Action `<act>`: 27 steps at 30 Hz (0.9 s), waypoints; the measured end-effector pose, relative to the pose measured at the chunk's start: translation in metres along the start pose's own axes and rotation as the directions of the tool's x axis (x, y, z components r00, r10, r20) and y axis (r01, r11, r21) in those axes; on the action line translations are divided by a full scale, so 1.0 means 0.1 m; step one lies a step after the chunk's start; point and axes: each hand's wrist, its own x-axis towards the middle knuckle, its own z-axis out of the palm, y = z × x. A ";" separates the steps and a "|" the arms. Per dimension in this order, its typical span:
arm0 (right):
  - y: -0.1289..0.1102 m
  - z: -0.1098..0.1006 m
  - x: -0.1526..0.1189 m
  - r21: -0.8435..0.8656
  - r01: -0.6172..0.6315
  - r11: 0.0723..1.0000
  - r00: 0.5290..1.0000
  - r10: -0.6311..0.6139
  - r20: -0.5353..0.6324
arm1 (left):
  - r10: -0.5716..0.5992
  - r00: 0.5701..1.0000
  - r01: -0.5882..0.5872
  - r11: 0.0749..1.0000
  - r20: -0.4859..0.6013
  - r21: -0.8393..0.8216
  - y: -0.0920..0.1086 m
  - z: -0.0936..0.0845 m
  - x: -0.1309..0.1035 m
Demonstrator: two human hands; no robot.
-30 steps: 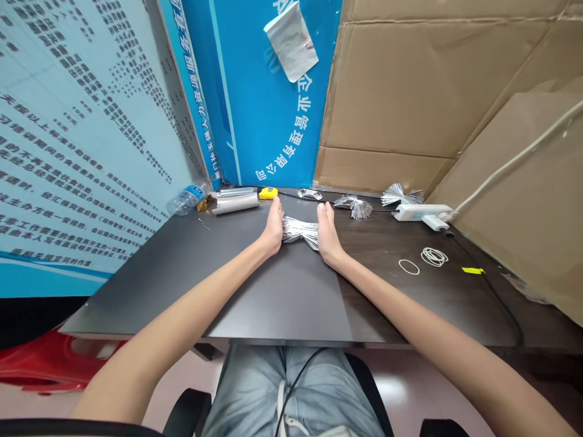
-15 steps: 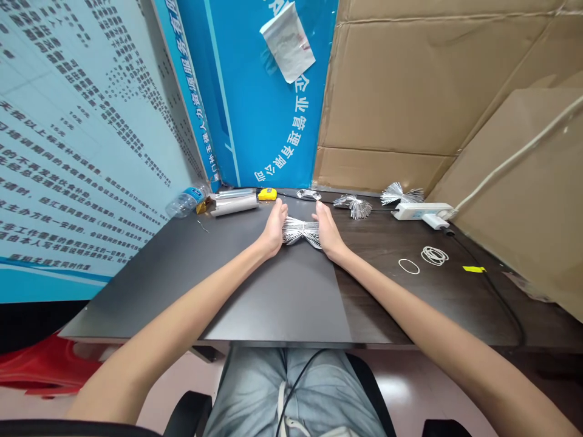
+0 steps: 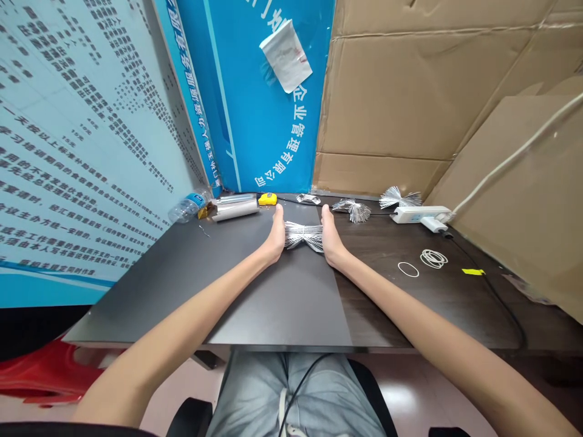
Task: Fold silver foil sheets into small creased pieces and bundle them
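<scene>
A bundle of thin silver strips (image 3: 303, 235) lies across the middle of the desk, bound at its waist and fanned at both ends like a bow tie. Against its left end rests the palm of my left hand (image 3: 276, 235), fingers straight and thumb up. My right hand (image 3: 332, 238) faces it with a flat palm at the right end. Neither hand is wrapped around the bundle; it sits between the two palms. The fingertips are partly hidden on the far side.
Two similar silver bundles (image 3: 354, 209) lie toward the back right, one near a white power strip (image 3: 421, 214). White rubber bands (image 3: 433, 259) and a yellow tag (image 3: 472, 272) are on the right. At the back left stand a plastic bottle (image 3: 187, 207), silver roll (image 3: 235, 209) and yellow tape measure (image 3: 267, 199).
The hands stand slightly farther apart, and more of the bundle's ends shows between the palms. The camera view has tilted up a little.
</scene>
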 end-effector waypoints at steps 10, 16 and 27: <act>-0.30 -0.19 -0.02 -0.449 0.129 0.884 0.986 -0.067 0.153 | 0.322 0.900 -0.435 0.625 0.294 0.648 0.15 -0.37 0.01; -0.49 -0.30 -0.27 -0.779 0.437 0.449 0.890 -0.093 0.446 | 0.252 0.780 -0.611 0.110 0.572 0.784 0.12 -0.53 -0.15; -0.43 -0.31 -0.31 -0.846 0.395 0.358 0.883 0.105 0.457 | 0.153 0.801 -0.594 0.079 0.579 0.800 0.05 -0.42 -0.16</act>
